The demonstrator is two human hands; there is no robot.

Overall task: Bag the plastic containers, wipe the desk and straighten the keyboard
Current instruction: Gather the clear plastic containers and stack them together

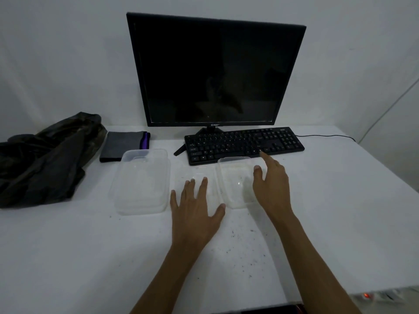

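White desk [317, 211] holds 2 clear tubs: the right tub [235, 182] sits between both wide-open, empty hands, right hand [271, 184] nearer, left hand [195, 205] beside.

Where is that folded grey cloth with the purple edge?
The folded grey cloth with a purple edge lies at the desk's back left, between the crumpled dark plastic bag and the black monitor, just behind a clear plastic container.

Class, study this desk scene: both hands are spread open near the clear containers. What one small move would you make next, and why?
Probably close the right hand on the clear container beside it. Both hands are open and hold nothing; the left hand hovers between the two containers, and the larger container and the dark bag lie further left, so nothing is bagged yet.
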